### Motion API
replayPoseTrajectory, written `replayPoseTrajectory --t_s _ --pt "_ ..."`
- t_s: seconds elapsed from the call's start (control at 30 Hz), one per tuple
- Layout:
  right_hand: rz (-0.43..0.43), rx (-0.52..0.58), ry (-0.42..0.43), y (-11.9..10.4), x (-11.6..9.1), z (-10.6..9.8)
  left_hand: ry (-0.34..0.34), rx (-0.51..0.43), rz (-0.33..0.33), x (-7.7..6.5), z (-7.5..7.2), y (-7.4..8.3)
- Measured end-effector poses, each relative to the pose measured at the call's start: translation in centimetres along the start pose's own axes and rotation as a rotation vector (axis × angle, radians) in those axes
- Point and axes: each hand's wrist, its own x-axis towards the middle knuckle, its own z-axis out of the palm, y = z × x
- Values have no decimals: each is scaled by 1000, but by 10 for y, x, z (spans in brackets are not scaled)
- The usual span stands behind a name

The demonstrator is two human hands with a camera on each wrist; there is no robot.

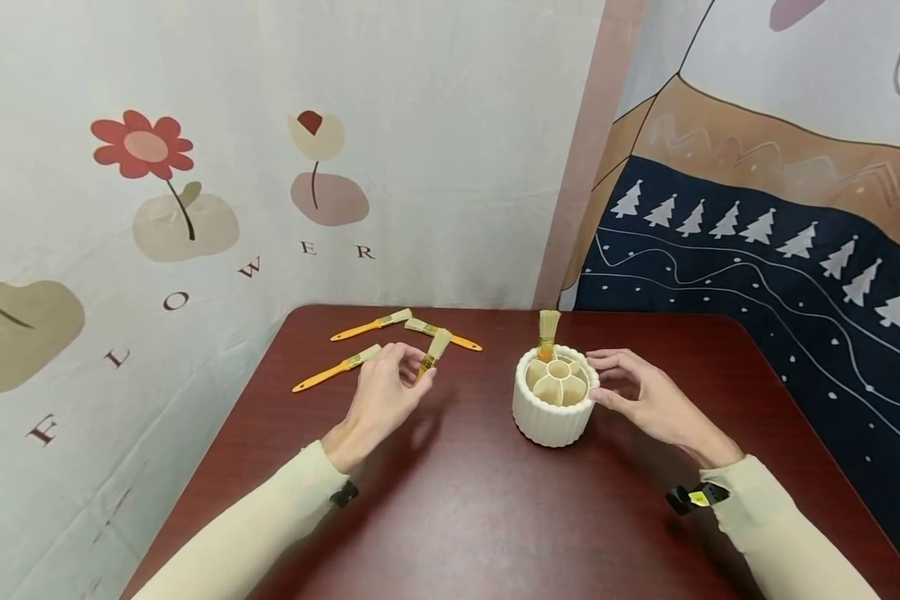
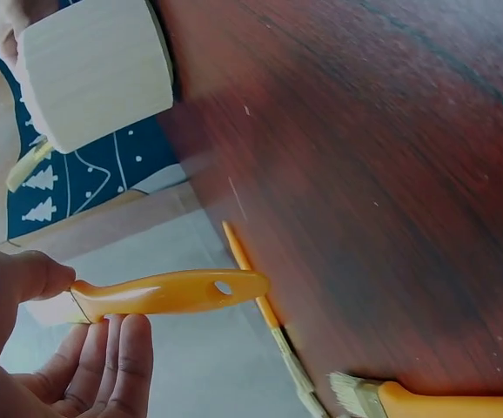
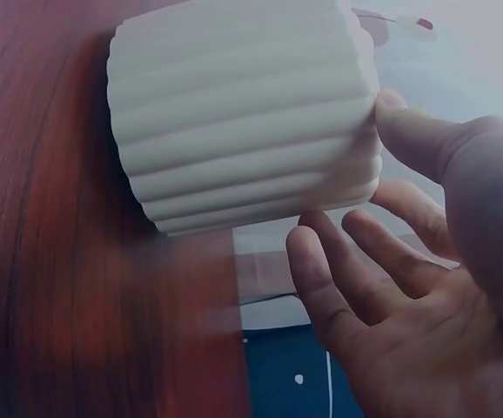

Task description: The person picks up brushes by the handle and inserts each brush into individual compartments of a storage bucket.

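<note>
My left hand (image 1: 390, 383) pinches a paintbrush (image 1: 434, 351) between thumb and fingers, bristles up. Its orange handle (image 2: 173, 293), with a hole near the end, sticks out free of the hand in the left wrist view. To the right stands a cream, ribbed round brush holder (image 1: 551, 425) with a flower-shaped divider inside. A second paintbrush (image 1: 547, 329) stands bristles up in its back compartment. My right hand (image 1: 652, 406) rests against the holder's right side, thumb at the rim; in the right wrist view the other fingers (image 3: 321, 270) are spread and relaxed.
Three more paintbrushes lie on the dark red table (image 1: 465, 533) at the back left: one near the left hand (image 1: 330, 375), one behind it (image 1: 371, 325) and one pointing right (image 1: 461, 341). Printed cloth (image 1: 450, 150) hangs along the table's back edge.
</note>
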Motion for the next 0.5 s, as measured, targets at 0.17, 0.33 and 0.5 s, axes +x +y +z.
replayPoseTrajectory --t_s 0.17,0.33,0.5 --pt "13 -34 17 -4 0 0 11 -53 15 1 -1 7" --pt "33 -44 14 -7 -3 1 4 -97 14 1 -1 14" --pt "48 -49 -1 -8 -4 0 4 -139 13 4 0 22"
